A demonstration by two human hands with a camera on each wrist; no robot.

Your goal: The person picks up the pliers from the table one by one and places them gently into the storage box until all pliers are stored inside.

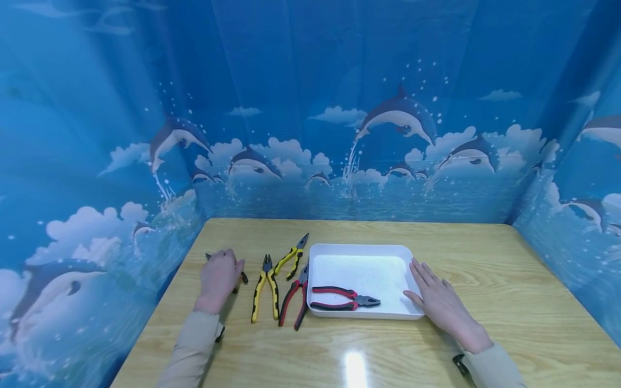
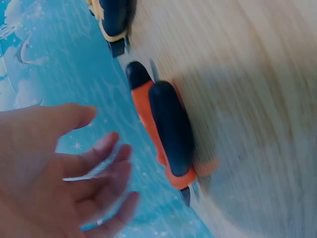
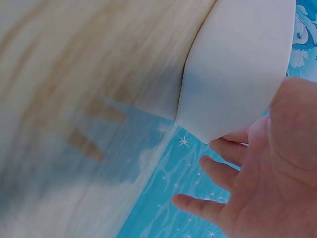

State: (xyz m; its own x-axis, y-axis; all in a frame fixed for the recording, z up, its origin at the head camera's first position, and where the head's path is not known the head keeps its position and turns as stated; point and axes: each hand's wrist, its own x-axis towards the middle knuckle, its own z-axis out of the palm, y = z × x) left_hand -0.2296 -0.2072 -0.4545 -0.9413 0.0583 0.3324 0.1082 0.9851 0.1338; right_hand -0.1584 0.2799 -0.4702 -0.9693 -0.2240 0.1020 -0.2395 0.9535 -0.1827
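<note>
In the head view my left hand (image 1: 219,280) is over orange-and-black pliers (image 2: 171,131), hiding most of them. The left wrist view has its fingers apart and loosely bent, with a gap between them and the handles. My right hand (image 1: 440,303) rests with straight fingers against the right side of a white tray (image 1: 359,249); the right wrist view shows fingertips at the tray's wall (image 3: 233,64). Red-and-black pliers (image 1: 359,300) lie inside the tray near its front wall, jaws pointing right.
Left of the tray lie red-and-black pliers (image 1: 303,280) right beside its wall, yellow-and-black pliers (image 1: 267,269) with spread handles, and smaller yellow-and-black pliers (image 1: 298,251) behind them. All are on a wooden table (image 1: 436,237), enclosed by a blue dolphin-print curtain (image 1: 310,108).
</note>
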